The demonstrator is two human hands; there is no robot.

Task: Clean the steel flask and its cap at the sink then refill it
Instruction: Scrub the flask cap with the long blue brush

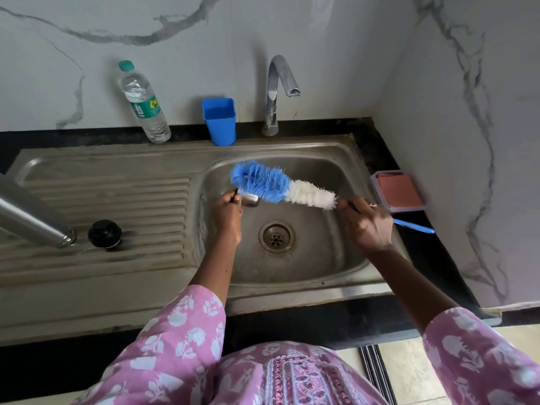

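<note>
Both cap (249, 199) and brush (280, 187) held over sink (292, 291).

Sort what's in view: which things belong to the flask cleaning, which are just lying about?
Job: steel flask and black stopper on the drainboard; steel cap in the left hand; bottle brush in the right hand; tap; sink; water bottle, perhaps for refilling.
Lying about: blue cup; clear box holding something pink.
</note>
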